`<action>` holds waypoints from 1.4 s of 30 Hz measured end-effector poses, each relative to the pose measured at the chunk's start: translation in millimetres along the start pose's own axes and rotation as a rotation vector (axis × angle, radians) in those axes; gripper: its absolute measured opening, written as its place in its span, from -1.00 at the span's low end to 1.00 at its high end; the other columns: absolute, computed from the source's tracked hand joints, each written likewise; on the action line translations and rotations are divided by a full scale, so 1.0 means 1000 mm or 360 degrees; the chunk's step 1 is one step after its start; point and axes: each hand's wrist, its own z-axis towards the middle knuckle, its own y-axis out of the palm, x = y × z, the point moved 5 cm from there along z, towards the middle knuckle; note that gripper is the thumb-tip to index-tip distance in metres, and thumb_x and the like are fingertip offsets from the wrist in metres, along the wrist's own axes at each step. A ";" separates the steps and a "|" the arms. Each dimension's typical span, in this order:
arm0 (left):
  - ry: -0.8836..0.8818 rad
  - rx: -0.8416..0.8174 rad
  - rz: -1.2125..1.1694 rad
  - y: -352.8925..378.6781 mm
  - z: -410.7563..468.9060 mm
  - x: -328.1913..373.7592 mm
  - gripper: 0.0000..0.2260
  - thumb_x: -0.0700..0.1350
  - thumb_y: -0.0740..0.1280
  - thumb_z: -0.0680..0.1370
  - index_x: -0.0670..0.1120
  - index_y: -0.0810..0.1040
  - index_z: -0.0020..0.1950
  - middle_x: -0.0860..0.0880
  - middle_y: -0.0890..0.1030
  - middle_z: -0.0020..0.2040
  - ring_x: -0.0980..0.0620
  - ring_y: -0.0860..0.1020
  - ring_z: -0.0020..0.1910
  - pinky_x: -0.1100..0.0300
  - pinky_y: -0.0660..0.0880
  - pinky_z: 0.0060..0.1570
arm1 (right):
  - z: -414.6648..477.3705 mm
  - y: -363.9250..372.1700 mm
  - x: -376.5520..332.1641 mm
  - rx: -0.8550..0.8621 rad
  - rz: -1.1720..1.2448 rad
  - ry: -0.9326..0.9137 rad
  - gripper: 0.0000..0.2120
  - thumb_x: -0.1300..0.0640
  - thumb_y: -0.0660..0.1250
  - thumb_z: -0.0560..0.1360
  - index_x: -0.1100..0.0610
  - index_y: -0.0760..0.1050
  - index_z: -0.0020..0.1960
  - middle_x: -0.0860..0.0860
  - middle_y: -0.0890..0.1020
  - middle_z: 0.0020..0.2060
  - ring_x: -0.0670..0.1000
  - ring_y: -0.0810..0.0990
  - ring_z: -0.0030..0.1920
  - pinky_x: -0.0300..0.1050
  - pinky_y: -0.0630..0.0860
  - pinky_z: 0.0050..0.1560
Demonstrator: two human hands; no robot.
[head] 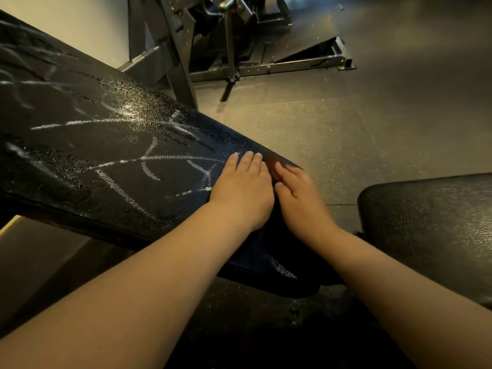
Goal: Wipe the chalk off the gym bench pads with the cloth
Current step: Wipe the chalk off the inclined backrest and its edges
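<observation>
Left hand (241,193), right hand (298,198) side by side, flat on dark cloth (266,251) over bench pad (106,145) — each grip apart, fingers straight; chalk lines (165,157) toward 9 o'clock.

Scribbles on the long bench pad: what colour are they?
White chalk scribbles on a black pad; the head view shows them.

Nothing here can be read: no label, brand or number. The white chalk lines (149,157) on the long black textured vinyl bench pad (80,145) seem to be loose scribbles, not letters.
</observation>
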 end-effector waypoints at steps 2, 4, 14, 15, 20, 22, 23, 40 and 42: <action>0.0015 0.0028 0.0016 0.000 -0.003 0.001 -0.45 -0.10 -0.06 0.67 -0.24 -0.11 0.62 -0.19 -0.13 0.64 -0.14 -0.16 0.62 -0.13 -0.14 0.56 | -0.024 -0.009 -0.002 -0.0030 -0.0034 -0.0135 -0.55 0.16 0.22 0.65 0.05 0.33 0.53 -0.02 0.37 0.46 -0.09 0.32 0.45 -0.26 0.18 0.48; 0.0049 0.0032 -0.0010 0.000 -0.007 0.001 -0.46 -0.11 -0.06 0.67 -0.24 -0.10 0.62 -0.19 -0.13 0.64 -0.14 -0.15 0.62 -0.13 -0.14 0.56 | -0.013 -0.016 0.011 -0.0081 -0.0203 -0.0138 -0.54 0.15 0.22 0.66 0.06 0.30 0.55 0.02 0.39 0.46 -0.03 0.36 0.43 -0.31 0.19 0.42; 0.0232 0.0007 -0.0046 -0.001 -0.029 -0.016 -0.48 -0.07 -0.06 0.70 -0.16 -0.12 0.63 -0.11 -0.18 0.64 -0.06 -0.20 0.61 -0.09 -0.18 0.57 | -0.026 -0.006 -0.006 -0.0114 0.0059 0.0054 -0.51 0.23 0.17 0.66 -0.01 0.26 0.56 -0.06 0.32 0.48 -0.09 0.29 0.47 -0.12 0.21 0.51; 0.0236 0.0032 -0.0041 0.000 -0.032 -0.018 -0.49 -0.05 -0.08 0.71 -0.15 -0.12 0.63 -0.11 -0.17 0.64 -0.06 -0.20 0.61 -0.09 -0.18 0.57 | -0.026 -0.011 0.002 -0.0106 0.0000 0.0074 -0.51 0.19 0.19 0.66 -0.02 0.25 0.57 -0.04 0.33 0.46 -0.05 0.33 0.44 -0.06 0.27 0.50; 0.0223 0.0026 -0.0023 -0.003 -0.035 -0.012 -0.47 -0.12 -0.11 0.67 -0.19 -0.15 0.62 -0.15 -0.19 0.64 -0.11 -0.21 0.61 -0.14 -0.15 0.56 | 0.004 -0.009 0.007 0.0151 0.0178 0.0592 -0.48 0.19 0.08 0.66 0.05 0.16 0.61 0.07 0.17 0.56 0.12 0.25 0.50 0.10 0.19 0.54; 0.0220 0.0033 -0.0027 -0.004 -0.036 -0.012 -0.47 -0.12 -0.11 0.67 -0.20 -0.14 0.62 -0.15 -0.18 0.64 -0.11 -0.20 0.61 -0.14 -0.15 0.56 | -0.005 0.001 -0.009 0.0113 0.0328 0.0498 -0.47 0.24 0.07 0.63 0.07 0.21 0.59 0.05 0.20 0.54 0.06 0.26 0.48 0.03 0.20 0.54; 0.0226 0.0038 -0.0033 -0.004 -0.037 -0.012 -0.47 -0.12 -0.10 0.67 -0.20 -0.12 0.62 -0.16 -0.16 0.64 -0.11 -0.18 0.62 -0.14 -0.14 0.56 | -0.014 0.003 -0.013 0.0033 0.0345 0.0412 -0.48 0.26 0.07 0.63 0.05 0.24 0.58 0.02 0.23 0.52 0.02 0.28 0.47 -0.02 0.23 0.52; 0.0245 0.0033 -0.0017 -0.004 -0.059 -0.020 -0.47 -0.10 -0.10 0.67 -0.23 -0.09 0.62 -0.17 -0.14 0.64 -0.14 -0.18 0.61 -0.19 -0.21 0.54 | -0.035 -0.002 -0.016 0.0002 -0.0201 0.0326 -0.49 0.23 0.11 0.67 0.06 0.17 0.60 0.06 0.24 0.51 0.04 0.27 0.48 -0.20 0.15 0.44; 0.0230 0.0051 -0.0042 -0.005 -0.058 -0.019 -0.47 -0.09 -0.11 0.67 -0.23 -0.09 0.62 -0.17 -0.13 0.64 -0.13 -0.17 0.61 -0.19 -0.21 0.54 | -0.017 -0.003 -0.014 0.0019 -0.0203 0.0537 -0.47 0.23 0.09 0.66 0.11 0.14 0.61 0.10 0.21 0.53 0.14 0.27 0.49 -0.15 0.17 0.42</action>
